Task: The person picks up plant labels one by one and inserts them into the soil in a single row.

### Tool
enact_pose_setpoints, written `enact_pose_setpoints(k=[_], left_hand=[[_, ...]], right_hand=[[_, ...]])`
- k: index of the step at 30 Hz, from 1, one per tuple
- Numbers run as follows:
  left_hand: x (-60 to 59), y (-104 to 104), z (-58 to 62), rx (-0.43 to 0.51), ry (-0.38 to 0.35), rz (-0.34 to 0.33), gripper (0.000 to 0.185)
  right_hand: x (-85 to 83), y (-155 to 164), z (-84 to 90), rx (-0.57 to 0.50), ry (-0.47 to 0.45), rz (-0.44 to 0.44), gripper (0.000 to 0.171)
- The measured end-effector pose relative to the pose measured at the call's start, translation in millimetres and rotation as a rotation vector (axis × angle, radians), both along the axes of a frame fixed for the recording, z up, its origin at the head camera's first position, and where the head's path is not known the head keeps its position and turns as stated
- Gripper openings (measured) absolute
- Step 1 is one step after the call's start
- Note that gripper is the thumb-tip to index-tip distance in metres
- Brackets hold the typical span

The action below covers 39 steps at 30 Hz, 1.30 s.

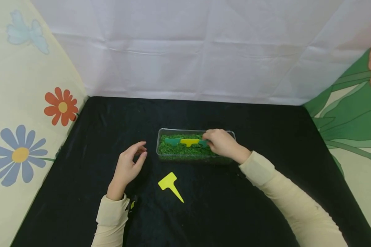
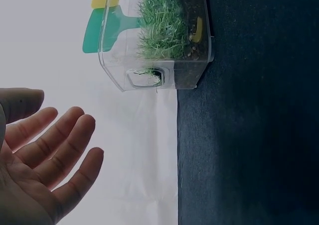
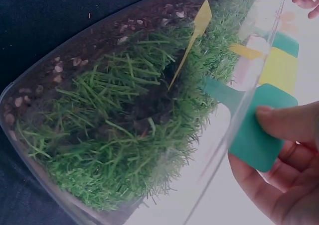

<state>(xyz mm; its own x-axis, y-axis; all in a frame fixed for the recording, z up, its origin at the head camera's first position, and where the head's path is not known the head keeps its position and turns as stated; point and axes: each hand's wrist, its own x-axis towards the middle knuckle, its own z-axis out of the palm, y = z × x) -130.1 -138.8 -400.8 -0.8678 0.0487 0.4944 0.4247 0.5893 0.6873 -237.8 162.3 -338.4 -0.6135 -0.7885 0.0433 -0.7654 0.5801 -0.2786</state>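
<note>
A clear plastic box (image 1: 160,151) holding grass (image 1: 176,149) stands mid-table. A green plant label (image 1: 173,140) and a yellow plant label (image 1: 190,141) stand in the grass. My right hand (image 1: 208,142) reaches into the box's right end and pinches a teal label (image 1: 203,143). In the right wrist view, the thumb and fingers of that hand (image 3: 261,135) hold the teal label's head (image 3: 249,145) beside the grass (image 3: 124,130). My left hand (image 1: 142,150) hovers left of the box, fingers relaxed and empty (image 2: 60,120). A loose yellow label (image 1: 170,185) lies flat in front of the box.
The table is covered in black cloth (image 1: 266,212). A white sheet (image 1: 188,51) hangs behind it and flowered sheets (image 1: 24,103) close both sides. In the left wrist view, the box's end wall (image 2: 149,78) is close to my palm.
</note>
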Motion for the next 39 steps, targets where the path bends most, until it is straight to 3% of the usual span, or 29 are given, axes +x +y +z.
enact_pose_setpoints(k=[9, 27, 39], left_hand=[[0.0, 2.6, -0.8, 0.012, -0.014, -0.01, 0.028], [1.2, 7.5, 1.7, 0.015, -0.068, -0.01, 0.028], [1.0, 4.9, 1.4, 0.021, -0.061, -0.012, 0.027]], right_hand=[[-0.9, -3.7, -1.1, 0.038, 0.004, -0.028, 0.017], [-3.1, -4.8, -6.4, 0.069, 0.037, 0.006, 0.019], [-4.7, -6.1, -1.9, 0.025, 0.009, 0.013, 0.019]])
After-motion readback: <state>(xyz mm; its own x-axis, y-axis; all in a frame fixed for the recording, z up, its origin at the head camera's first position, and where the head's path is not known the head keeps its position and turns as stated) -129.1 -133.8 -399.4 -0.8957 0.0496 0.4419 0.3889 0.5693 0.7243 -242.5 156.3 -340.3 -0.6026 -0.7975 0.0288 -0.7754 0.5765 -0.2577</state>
